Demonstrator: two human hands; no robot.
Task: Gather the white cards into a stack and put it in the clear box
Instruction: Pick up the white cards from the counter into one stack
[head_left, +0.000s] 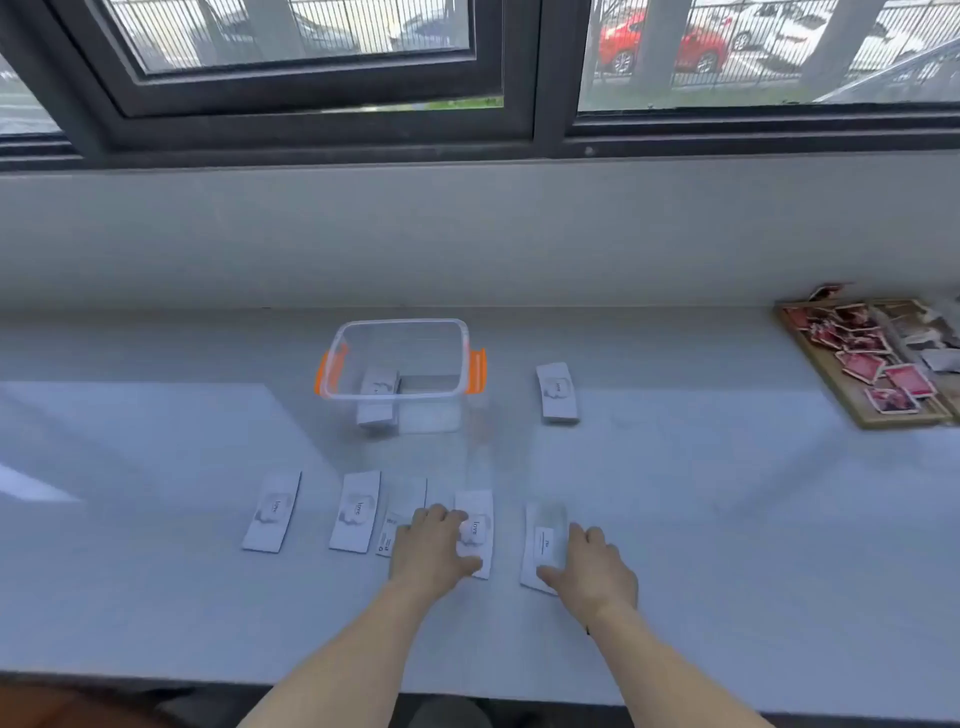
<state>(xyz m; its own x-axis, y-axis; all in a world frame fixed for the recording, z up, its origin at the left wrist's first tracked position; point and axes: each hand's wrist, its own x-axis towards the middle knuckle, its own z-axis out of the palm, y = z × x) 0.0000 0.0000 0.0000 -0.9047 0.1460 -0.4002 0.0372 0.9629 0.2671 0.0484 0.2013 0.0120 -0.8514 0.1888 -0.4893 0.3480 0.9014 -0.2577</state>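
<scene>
Several white cards lie in a row on the pale counter in front of me: one at the left (271, 512), one beside it (356, 511), one partly under my left hand (402, 512), one under its fingertips (477, 522) and one at the right (544, 543). My left hand (431, 548) rests flat on the two middle cards. My right hand (592, 566) lies on the right card's edge, thumb on its near corner. A small stack of cards (557, 392) sits further back on the right. The clear box (343, 364) with orange clips holds another stack (379, 397).
A wooden tray (826, 366) with red and dark picture cards lies at the far right. A grey sill wall and dark-framed windows stand behind the counter. The counter's front edge runs just below my forearms.
</scene>
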